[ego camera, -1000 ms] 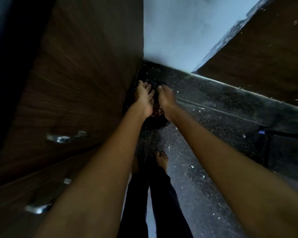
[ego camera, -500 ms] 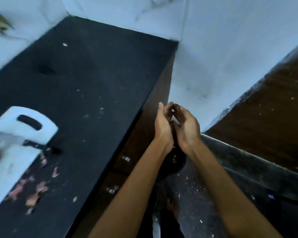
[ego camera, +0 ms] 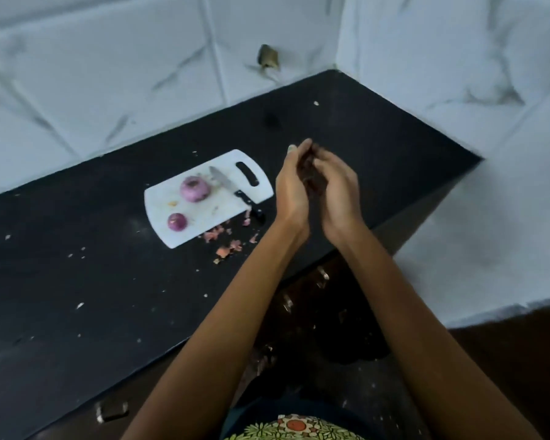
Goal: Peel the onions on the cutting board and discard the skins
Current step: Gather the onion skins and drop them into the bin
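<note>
A white cutting board [ego camera: 159,206] lies on the black counter [ego camera: 77,296]. A large peeled purple onion [ego camera: 194,189] and a smaller one [ego camera: 177,222] sit on it. A black-handled knife [ego camera: 232,189] lies across the board's right end. Loose onion skin scraps [ego camera: 226,247] are scattered on the counter by the board's near corner. My left hand [ego camera: 291,190] and my right hand [ego camera: 338,188] hover together to the right of the board, palms facing, fingertips touching. I see nothing held between them.
A dark round bin [ego camera: 353,341] stands on the floor below the counter's end, between the cabinet and the wall. Drawer handles [ego camera: 111,411] show on the cabinet front. White marbled tiles back the counter, which ends at the right.
The view has swung up from the floor bin to the counter. Both hands rose from over the bin, stayed together, and now hover beside the board.
</note>
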Motion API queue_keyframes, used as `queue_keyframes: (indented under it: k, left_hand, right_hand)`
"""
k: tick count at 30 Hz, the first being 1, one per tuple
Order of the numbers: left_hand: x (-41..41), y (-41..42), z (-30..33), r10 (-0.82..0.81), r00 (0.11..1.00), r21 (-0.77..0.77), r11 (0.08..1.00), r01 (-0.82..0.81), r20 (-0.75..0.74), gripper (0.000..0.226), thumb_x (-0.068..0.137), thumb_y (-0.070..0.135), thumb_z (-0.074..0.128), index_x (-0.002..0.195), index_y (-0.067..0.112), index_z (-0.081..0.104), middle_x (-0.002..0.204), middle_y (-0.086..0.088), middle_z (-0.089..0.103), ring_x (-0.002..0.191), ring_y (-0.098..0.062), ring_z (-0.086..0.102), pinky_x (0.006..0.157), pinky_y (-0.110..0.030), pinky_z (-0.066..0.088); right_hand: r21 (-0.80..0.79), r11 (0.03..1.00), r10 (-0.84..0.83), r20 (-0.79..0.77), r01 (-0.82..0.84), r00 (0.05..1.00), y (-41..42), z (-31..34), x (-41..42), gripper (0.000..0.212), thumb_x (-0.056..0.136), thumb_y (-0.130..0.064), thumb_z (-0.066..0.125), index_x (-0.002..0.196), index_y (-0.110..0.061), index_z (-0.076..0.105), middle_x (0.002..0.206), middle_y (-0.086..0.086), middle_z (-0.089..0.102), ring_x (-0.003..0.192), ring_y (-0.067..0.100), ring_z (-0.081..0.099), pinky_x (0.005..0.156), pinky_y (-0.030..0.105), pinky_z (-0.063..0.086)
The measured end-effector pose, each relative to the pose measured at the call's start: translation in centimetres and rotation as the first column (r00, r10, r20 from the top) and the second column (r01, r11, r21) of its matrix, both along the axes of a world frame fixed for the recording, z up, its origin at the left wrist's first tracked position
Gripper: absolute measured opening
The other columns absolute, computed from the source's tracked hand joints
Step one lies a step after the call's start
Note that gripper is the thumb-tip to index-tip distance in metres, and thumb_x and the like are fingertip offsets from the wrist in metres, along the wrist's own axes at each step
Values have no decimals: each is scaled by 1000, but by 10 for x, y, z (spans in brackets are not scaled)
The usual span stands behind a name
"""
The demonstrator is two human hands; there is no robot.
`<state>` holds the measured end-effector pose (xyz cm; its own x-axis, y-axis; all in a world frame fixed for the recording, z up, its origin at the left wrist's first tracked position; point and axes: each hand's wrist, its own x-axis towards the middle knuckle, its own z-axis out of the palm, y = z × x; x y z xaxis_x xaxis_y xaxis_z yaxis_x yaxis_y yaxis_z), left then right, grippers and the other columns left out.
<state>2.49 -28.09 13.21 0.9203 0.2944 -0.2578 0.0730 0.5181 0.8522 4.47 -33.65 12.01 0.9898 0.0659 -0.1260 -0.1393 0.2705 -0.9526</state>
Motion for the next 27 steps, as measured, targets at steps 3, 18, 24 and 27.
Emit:
queue_keyframes:
  k: [3,18,24,27]
  left_hand:
    - [-12,42,-17,145,989,21,989,-144,-36,36,101,32,39,118,15,65,112,4,69,105,-6,62,96,-24,47]
    - [-42,154,-130,310,936,619,772,-145,-167,36,96,4,43,126,18,59,125,7,55,114,-5,51,106,-29,41]
    - [-55,150,-147,351,901,675,732,-93,-257,42,91,4,48,131,15,55,128,0,54,119,-15,48,103,-30,39]
    - [-49,151,-150,356,905,720,689,-84,-235,41,93,5,48,133,14,51,133,-1,51,124,-14,43,102,-22,31]
  right_hand:
    - [-43,990,135,-32,-136,990,46,-15,-7,30,96,-10,46,123,-2,57,110,5,65,89,7,61,82,22,49]
    - [-675,717,214,-20,-171,977,131,-110,-4,43,85,9,39,120,-3,61,125,11,58,120,22,51,105,28,38]
    - [-785,588,212,-83,-195,974,124,-123,21,40,88,7,41,123,-2,59,127,14,54,121,27,50,106,33,38]
    - [-828,528,250,-63,-190,966,126,-126,31,41,87,6,40,123,0,59,128,16,54,121,29,49,107,38,38]
